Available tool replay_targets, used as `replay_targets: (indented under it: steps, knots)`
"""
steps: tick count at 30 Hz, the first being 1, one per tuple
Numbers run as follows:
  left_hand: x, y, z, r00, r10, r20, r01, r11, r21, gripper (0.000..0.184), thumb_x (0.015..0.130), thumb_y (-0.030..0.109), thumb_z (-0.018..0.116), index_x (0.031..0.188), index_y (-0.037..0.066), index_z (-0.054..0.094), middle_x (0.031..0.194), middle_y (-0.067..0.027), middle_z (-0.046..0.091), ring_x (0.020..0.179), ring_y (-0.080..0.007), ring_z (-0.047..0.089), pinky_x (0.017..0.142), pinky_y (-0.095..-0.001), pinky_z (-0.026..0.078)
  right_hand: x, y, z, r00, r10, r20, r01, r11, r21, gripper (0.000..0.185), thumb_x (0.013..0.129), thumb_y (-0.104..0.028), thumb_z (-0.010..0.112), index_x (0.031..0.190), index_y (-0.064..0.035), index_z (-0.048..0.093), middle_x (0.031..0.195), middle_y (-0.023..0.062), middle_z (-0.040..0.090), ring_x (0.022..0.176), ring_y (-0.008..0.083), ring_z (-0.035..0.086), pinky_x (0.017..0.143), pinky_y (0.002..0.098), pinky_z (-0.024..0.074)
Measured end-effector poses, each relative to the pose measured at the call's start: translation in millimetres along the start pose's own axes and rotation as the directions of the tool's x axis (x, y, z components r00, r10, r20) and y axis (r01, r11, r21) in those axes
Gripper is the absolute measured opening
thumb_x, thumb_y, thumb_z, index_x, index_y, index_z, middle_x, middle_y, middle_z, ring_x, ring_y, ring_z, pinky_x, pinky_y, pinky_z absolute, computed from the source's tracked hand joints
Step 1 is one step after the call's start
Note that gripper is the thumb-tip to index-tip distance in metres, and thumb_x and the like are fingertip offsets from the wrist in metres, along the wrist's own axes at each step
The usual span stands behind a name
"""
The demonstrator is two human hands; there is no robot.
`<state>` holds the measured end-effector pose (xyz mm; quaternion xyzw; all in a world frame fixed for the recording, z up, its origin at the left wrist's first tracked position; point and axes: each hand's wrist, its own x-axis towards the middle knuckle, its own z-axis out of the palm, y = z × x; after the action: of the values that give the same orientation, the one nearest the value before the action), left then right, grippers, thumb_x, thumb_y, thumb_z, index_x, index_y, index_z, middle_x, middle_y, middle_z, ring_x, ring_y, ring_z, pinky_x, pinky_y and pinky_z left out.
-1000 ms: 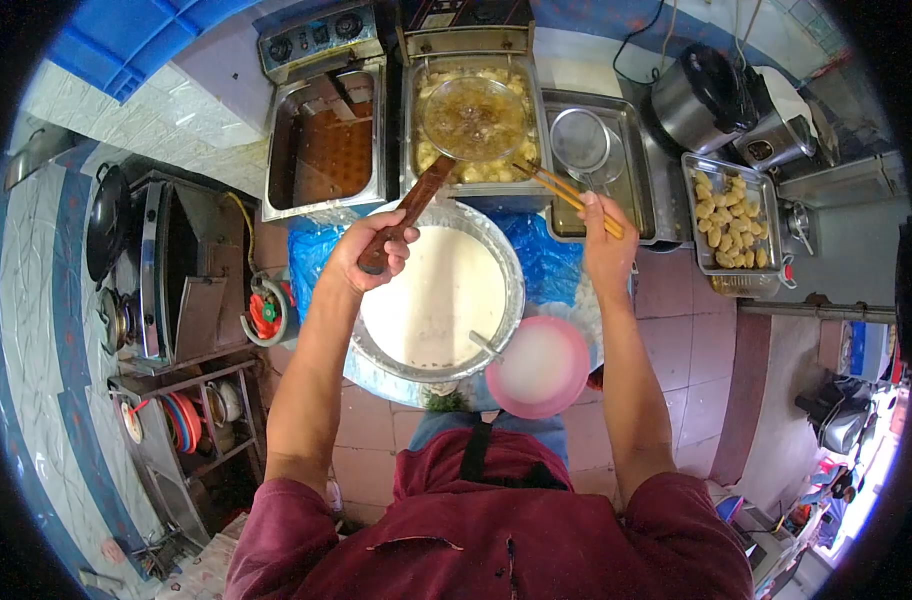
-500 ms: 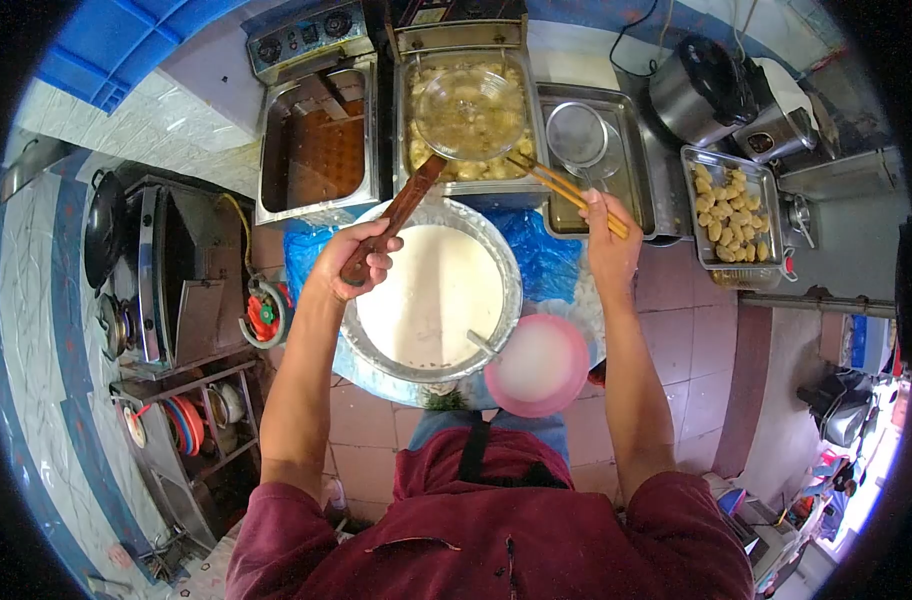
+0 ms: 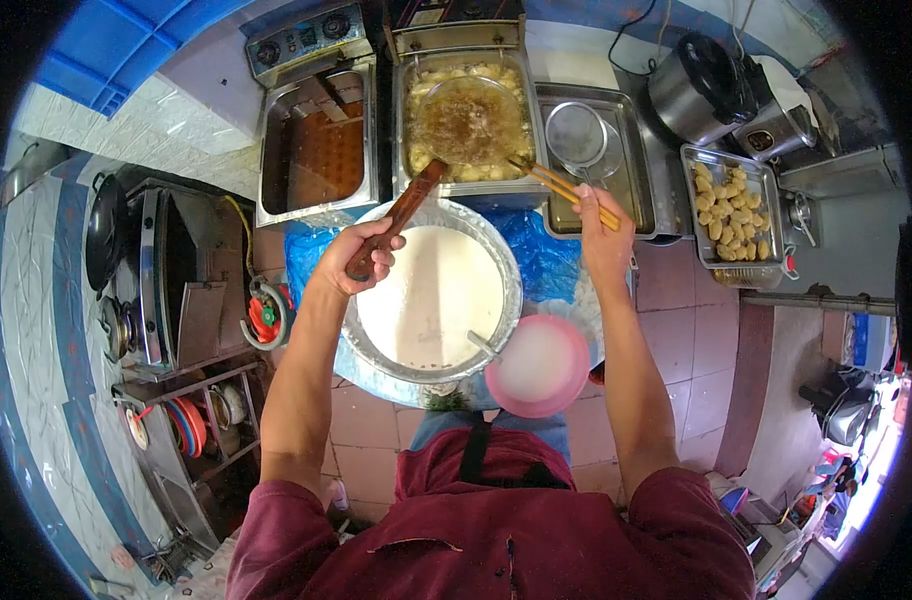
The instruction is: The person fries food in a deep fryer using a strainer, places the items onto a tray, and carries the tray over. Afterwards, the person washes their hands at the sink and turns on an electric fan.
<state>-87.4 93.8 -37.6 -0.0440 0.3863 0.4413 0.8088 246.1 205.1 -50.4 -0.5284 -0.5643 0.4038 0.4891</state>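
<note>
My left hand (image 3: 361,258) is wrapped round the brown wooden handle (image 3: 408,205) of a round strainer (image 3: 469,115), whose head lies in the oil of the middle fryer (image 3: 400,150). Pale pieces of food (image 3: 486,172) float around it. Long wooden chopsticks (image 3: 564,184) are pinched in my right hand (image 3: 606,235), their tips at the fryer's right front corner. Below my hands stands a large metal pot (image 3: 511,265) of white batter (image 3: 436,300), with a handle sticking out at its lower right.
A pink bowl (image 3: 577,350) of whitish liquid touches the pot. Left of the fryer is a second fryer (image 3: 321,150) with brown oil. To the right, a tray (image 3: 636,150) holds a small sieve (image 3: 576,135); farther right, a metal tray (image 3: 703,258) carries fried pieces (image 3: 731,215).
Over the last second the strainer has sunk lower in the oil, which now bubbles brown over it. The view has shifted slightly. Both hands keep their hold.
</note>
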Motion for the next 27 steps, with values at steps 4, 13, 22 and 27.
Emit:
replay_targets:
  steps: [4,13,22,27]
  knots:
    - [0,-1,1,1.000,-0.001,-0.007,0.001,1.000,-0.006,0.024,0.097,0.023,0.046,0.115,0.007,0.044,0.079,-0.0060,0.053,0.047,-0.0077,0.048,0.039,-0.0203,0.045,-1,-2,-2,0.997,0.065,0.052,-0.064,0.998,-0.009,0.029,0.093,-0.025,0.058,0.098,0.0023,0.066,0.082,0.0034,0.064,0.075,0.0094,0.059,0.071,0.0221,0.0456]
    - [-1,-1,4,1.000,0.006,-0.026,-0.006,1.000,0.012,0.021,0.097,0.023,0.046,0.112,0.008,0.044,0.077,-0.0054,0.053,0.046,-0.0074,0.047,0.038,-0.0200,0.043,-1,-1,-2,0.996,0.063,0.062,-0.060,0.997,-0.055,0.028,0.093,-0.024,0.057,0.099,0.0023,0.066,0.082,0.0031,0.064,0.075,0.0090,0.059,0.071,0.0218,0.0452]
    - [-31,-19,36,0.849,0.494,-0.186,-0.271,0.710,0.650,0.045,0.090,0.014,0.055,0.134,0.014,0.045,0.067,-0.0028,0.052,0.041,-0.0099,0.045,0.035,-0.0224,0.035,1,-12,-9,0.997,0.071,0.044,-0.072,0.997,0.009,0.028,0.093,-0.023,0.058,0.098,0.0038,0.066,0.085,0.0033,0.065,0.075,0.0096,0.059,0.071,0.0218,0.0460]
    - [-51,-20,46,0.655,0.751,-0.086,-0.151,0.242,0.958,0.055,0.086,0.014,0.058,0.139,0.015,0.042,0.070,-0.0086,0.060,0.046,-0.0148,0.050,0.045,-0.0281,0.041,2,-21,-13,0.997,0.062,0.042,-0.064,0.996,0.059,0.029,0.093,-0.023,0.058,0.098,0.0047,0.065,0.086,0.0041,0.066,0.075,0.0100,0.059,0.073,0.0234,0.0481]
